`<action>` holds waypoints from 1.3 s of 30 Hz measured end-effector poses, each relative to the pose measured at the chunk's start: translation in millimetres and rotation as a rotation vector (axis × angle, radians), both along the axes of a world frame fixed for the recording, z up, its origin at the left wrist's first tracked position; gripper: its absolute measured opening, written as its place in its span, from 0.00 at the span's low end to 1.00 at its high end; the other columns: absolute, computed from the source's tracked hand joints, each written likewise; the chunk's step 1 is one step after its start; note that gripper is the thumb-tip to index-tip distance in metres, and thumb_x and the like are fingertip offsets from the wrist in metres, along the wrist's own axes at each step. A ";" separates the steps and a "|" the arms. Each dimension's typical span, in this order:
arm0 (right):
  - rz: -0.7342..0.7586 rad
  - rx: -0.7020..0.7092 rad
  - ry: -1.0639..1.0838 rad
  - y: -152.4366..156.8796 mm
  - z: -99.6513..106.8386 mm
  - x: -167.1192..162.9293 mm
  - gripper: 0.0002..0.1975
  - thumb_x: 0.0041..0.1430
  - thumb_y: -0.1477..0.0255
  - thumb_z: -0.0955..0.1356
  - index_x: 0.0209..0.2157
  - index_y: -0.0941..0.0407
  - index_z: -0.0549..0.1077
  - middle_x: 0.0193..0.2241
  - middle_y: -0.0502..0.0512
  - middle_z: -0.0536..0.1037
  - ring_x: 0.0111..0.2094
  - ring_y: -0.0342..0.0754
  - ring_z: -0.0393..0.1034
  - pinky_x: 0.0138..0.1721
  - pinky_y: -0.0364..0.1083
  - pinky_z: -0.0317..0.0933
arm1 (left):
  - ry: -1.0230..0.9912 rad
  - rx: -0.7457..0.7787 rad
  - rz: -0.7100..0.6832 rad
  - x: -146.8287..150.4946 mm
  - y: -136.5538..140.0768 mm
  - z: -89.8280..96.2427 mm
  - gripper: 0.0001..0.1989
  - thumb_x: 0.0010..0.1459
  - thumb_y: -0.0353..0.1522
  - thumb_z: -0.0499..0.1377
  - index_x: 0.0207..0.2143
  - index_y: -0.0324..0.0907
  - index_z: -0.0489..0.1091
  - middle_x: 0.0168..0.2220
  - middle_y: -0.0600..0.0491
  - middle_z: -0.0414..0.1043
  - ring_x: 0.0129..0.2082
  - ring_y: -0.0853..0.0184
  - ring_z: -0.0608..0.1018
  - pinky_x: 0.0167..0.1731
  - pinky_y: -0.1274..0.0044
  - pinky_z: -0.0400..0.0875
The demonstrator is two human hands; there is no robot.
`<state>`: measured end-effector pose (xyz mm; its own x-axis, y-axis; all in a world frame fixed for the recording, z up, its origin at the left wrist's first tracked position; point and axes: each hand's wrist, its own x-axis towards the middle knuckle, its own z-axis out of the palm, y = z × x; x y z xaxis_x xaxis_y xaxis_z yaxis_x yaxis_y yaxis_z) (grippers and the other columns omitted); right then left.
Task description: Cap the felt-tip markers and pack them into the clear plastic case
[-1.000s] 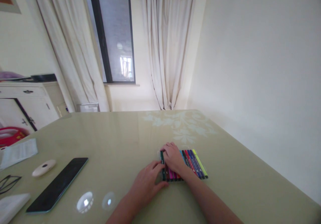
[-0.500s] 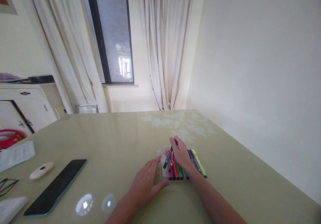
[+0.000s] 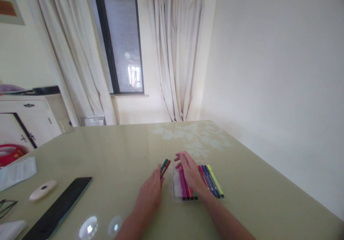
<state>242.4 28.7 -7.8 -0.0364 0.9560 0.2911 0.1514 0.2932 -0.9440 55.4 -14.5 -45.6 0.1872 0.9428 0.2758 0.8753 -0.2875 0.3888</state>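
Two felt-tip pens stick up from my left hand [image 3: 150, 192], a green pen [image 3: 164, 164] and a brownish-red pen [image 3: 166, 168]; its fingers are closed around their lower parts. My right hand [image 3: 190, 173] hovers over a clear plastic case [image 3: 176, 189], fingers apart and slightly bent, with nothing visible in them. Side by side in the case lie several felt-tip pens, from magenta pens [image 3: 183, 188] on the left to dark blue pens [image 3: 211, 180] and a yellow-green pen [image 3: 216, 182] on the right. My right hand and forearm hide the pens in the middle.
On the left of the glossy table [image 3: 120, 154] lie a dark tablet or phone [image 3: 60, 207], a white oval object [image 3: 43, 190], eyeglasses [image 3: 7, 207] and a pale folded sheet [image 3: 17, 172]. A wall [image 3: 268, 89] runs along the right side.
The green and brownish-red pens have passed from my right hand's area into my left hand. My left hand has shifted left, off the case. My right hand's fingers have opened.
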 end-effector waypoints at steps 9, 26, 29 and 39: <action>-0.144 0.186 -0.814 14.7 -16.6 27.4 0.16 0.71 0.71 0.56 0.34 0.55 0.72 0.36 0.57 0.77 0.42 0.52 0.70 0.47 0.49 0.59 | 0.411 -0.148 0.390 -58.5 15.9 9.6 0.22 0.70 0.23 0.39 0.59 0.33 0.64 0.50 0.39 0.72 0.43 0.60 0.82 0.39 0.73 0.73; -0.095 0.282 -1.110 11.9 -17.3 19.4 0.15 0.73 0.73 0.60 0.35 0.55 0.75 0.36 0.54 0.77 0.41 0.50 0.68 0.48 0.48 0.56 | 0.412 -0.034 0.519 -86.1 20.0 13.9 0.16 0.69 0.29 0.47 0.48 0.34 0.74 0.46 0.40 0.73 0.47 0.53 0.77 0.45 0.67 0.70; -0.085 0.271 -1.110 11.7 -15.8 19.1 0.15 0.73 0.72 0.59 0.35 0.55 0.75 0.37 0.54 0.78 0.42 0.50 0.69 0.50 0.48 0.56 | 0.299 0.089 0.432 -69.8 16.3 16.0 0.19 0.70 0.31 0.47 0.54 0.34 0.71 0.51 0.39 0.74 0.51 0.51 0.76 0.50 0.63 0.70; -0.151 0.199 -1.043 17.2 -21.7 13.8 0.14 0.71 0.72 0.60 0.34 0.54 0.74 0.37 0.55 0.78 0.42 0.51 0.70 0.48 0.47 0.57 | 0.009 0.010 -0.321 21.1 -16.6 9.1 0.31 0.59 0.51 0.63 0.60 0.46 0.69 0.62 0.45 0.69 0.60 0.53 0.71 0.62 0.62 0.65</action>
